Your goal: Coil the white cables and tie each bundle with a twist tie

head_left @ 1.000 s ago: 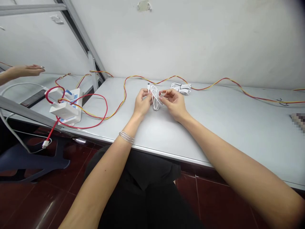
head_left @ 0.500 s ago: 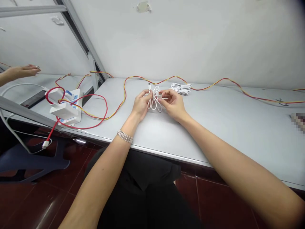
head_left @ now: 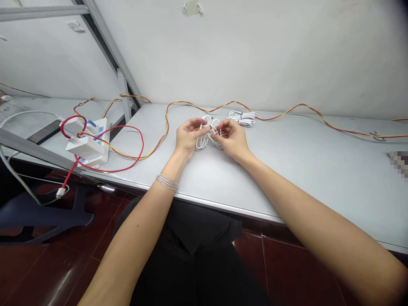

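Between my hands, just above the grey table (head_left: 216, 178), is a white charging cable (head_left: 201, 143) gathered into loops. My left hand (head_left: 188, 137) pinches the loops from the left side, thumb laid across the middle. From the right, my right hand (head_left: 234, 138) grips the same bundle, its thumb and fingers close to the left thumb. The fingertips partly hide the middle of the cable, and its plug ends are hard to make out. Just behind my right hand lies a second white cable bundle (head_left: 242, 118), tied with a dark band.
A red and yellow twisted wire (head_left: 274, 117) runs along the back of the table. On the left, a power strip (head_left: 102, 127) holds white adapters (head_left: 85, 147) and a looped red cable (head_left: 143, 144). A metal frame (head_left: 110, 46) stands there; a phone (head_left: 44, 131) lies beyond it.
The loops have spread to both sides, and my left thumb has moved right over their middle. The upright plug no longer shows. Another person's hand at far left has left the view.
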Demonstrator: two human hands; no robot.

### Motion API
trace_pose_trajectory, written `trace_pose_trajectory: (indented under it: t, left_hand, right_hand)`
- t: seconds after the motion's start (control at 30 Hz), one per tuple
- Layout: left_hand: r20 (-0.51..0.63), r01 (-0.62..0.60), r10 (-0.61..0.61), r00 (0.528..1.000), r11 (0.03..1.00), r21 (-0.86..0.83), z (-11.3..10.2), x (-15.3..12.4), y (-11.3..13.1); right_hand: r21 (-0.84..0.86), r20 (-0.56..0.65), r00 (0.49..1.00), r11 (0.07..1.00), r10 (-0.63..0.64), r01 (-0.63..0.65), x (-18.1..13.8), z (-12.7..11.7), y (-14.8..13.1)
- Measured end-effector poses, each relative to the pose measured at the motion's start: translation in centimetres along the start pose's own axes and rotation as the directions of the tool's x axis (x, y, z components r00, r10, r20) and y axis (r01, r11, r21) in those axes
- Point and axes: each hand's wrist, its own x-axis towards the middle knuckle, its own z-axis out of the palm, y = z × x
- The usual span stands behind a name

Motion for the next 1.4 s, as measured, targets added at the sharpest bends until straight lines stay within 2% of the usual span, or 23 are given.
trace_pose_trajectory:
  t: [0.17, 0.33, 0.47, 0.57, 0.63, 0.73, 0.9, 1.1, 1.3, 1.4]
  left_hand:
    - [-0.001, -0.008, 0.008, 1.0, 0.998, 0.061, 0.3, -0.4, 0.5]
    - [0.039, -0.034, 0.028, 0.999, 0.987, 0.16, 0.4, -0.7, 0.4]
    - [-0.006, 0.024, -0.023, 1.0, 0.975, 0.219, 0.3, -0.5, -0.2]
    - [0.031, 0.03, -0.039, 0.999, 0.97, 0.242, 0.2, -0.4, -0.5]
    - [0.069, 0.002, -0.019, 0.997, 0.971, 0.24, 0.2, -0.5, -0.4]
    - [0.047, -0.015, 0.006, 0.999, 0.977, 0.211, 0.3, -0.6, -0.3]
    - [0.034, 0.028, -0.032, 0.999, 0.996, 0.09, 0.6, -0.6, 0.0]
    - [0.028, -0.032, 0.029, 0.999, 0.993, 0.11, 0.5, -0.7, 0.2]
    - [-0.024, -0.032, 0.035, 0.999, 0.995, 0.094, 0.4, -0.7, 0.4]
    - [-0.033, -0.023, 0.025, 0.999, 0.998, 0.064, 0.6, -0.7, 0.5]
  right_hand:
    - [0.106, 0.039, 0.996, 0.991, 0.075, -0.078, -0.1, 0.0, 0.0]
    - [0.093, 0.025, 0.999, 0.995, 0.045, -0.047, -0.1, 0.1, -0.4]
    - [0.113, 0.017, 0.997, 0.991, 0.069, -0.07, 0.0, 0.2, -0.6]
    - [0.142, 0.036, 0.993, 0.983, 0.114, -0.118, -0.1, 0.2, -0.8]
    - [0.154, 0.042, 0.989, 0.977, 0.144, -0.148, -0.1, 0.1, -1.0]
    - [0.154, 0.026, 0.982, 0.97, 0.188, -0.19, -0.1, 0.1, -1.1]
    - [0.128, 0.068, 0.955, 0.947, 0.289, -0.296, -0.1, 0.0, -1.4]
    - [0.065, 0.123, 0.931, 0.933, 0.344, -0.353, -0.1, -0.3, -1.5]
    - [0.046, 0.149, 0.944, 0.952, 0.294, -0.304, -0.3, -0.5, -1.8]
    - [0.065, 0.208, 0.939, 0.954, 0.272, -0.291, -0.3, -0.7, -2.2]
